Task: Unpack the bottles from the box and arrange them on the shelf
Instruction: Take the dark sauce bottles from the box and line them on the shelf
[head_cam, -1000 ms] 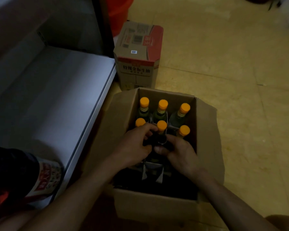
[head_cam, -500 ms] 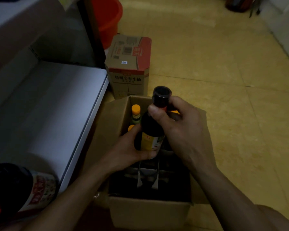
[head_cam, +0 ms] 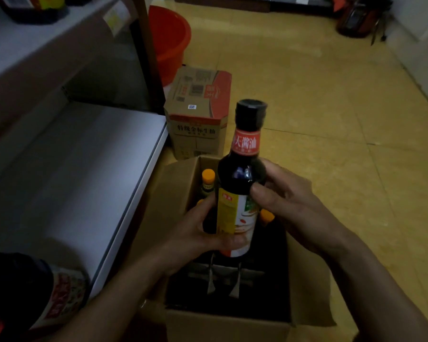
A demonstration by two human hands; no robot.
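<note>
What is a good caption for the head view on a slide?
Both hands, left hand and right hand, hold a dark bottle upright above the open box.

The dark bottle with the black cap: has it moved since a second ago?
Yes. The dark bottle has come up out of the open box; it now stands clear above the rim, in both hands' grip, with orange-capped bottles remaining inside.

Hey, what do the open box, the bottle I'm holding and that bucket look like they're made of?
Open box: plain brown cardboard, matte, with folded flaps. Dark bottle: glossy, probably glass though clear plastic is possible, given the highlight on its shoulder; its label looks like printed paper or film. Red bucket: smooth moulded plastic, by its even colour and sheen.
</note>
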